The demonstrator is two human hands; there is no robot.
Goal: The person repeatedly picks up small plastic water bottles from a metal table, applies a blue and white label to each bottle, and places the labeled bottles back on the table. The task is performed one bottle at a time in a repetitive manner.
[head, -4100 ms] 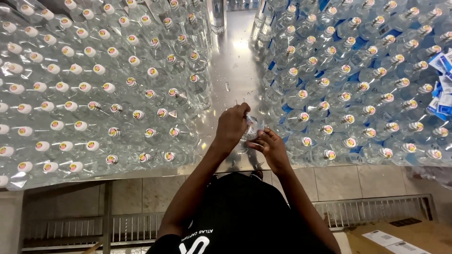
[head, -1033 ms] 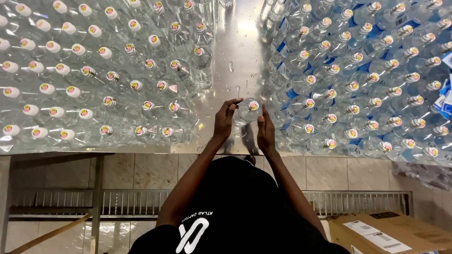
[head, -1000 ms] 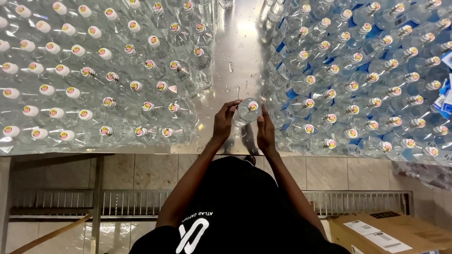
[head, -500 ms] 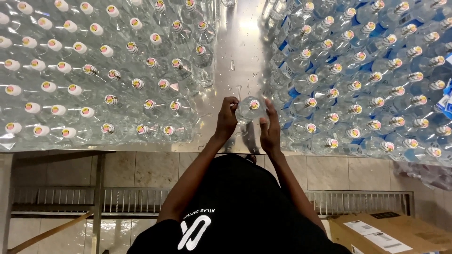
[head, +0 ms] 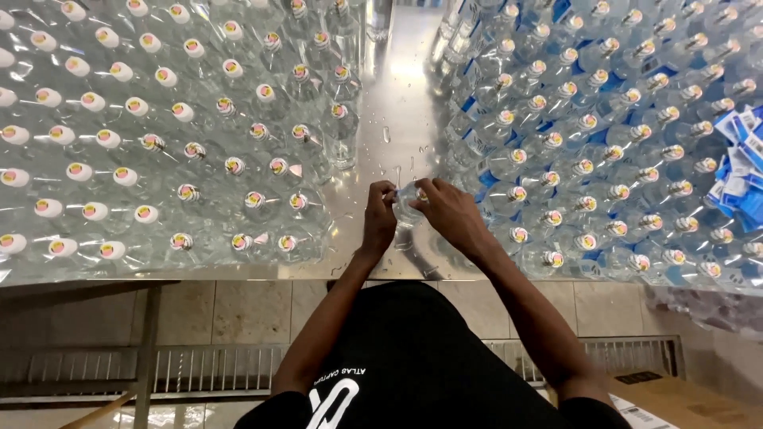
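Fingers of the left hand (head: 380,216) and right hand (head: 447,211) close around one clear bottle (head: 408,200), right palm covering its cap. It stands on a wet steel table (head: 397,119) between packed bottle rows (head: 199,151); tiled wall below.

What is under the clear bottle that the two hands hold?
The clear bottle stands on the wet steel table, between the left hand and right hand. The right hand covers its cap, and the bottle's base hides the spot beneath it.
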